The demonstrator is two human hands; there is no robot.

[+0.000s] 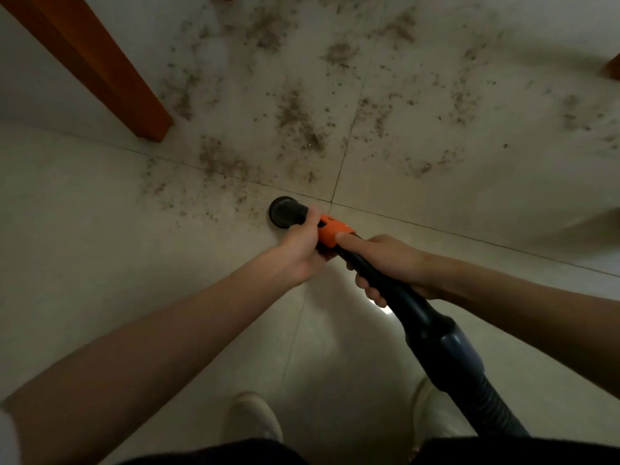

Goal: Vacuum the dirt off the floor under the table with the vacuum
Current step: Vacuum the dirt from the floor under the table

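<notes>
Both hands on the vacuum wand, nozzle at the near edge of the dirt

The left hand [303, 245] is wrapped around the wand where the orange collar [332, 233] meets the black round nozzle [284, 212], and the right hand [385, 263] is closed on the dark tube [396, 290] just behind the collar, forefinger laid along the orange part. The nozzle sits at the tiled floor [100, 246], touching or just above it, I cannot tell which. The dirt [295, 119] lies scattered beyond the nozzle, towards the wooden table leg [110, 72], mostly untouched. Risks, as I judge them: a fast push could scatter loose grit instead of lifting it; a nozzle held too high would leave grains behind; a sweep towards the leg could knock it; the ribbed hose [483, 401] trailing by the shoes [255, 417] could snag a foot.
</notes>
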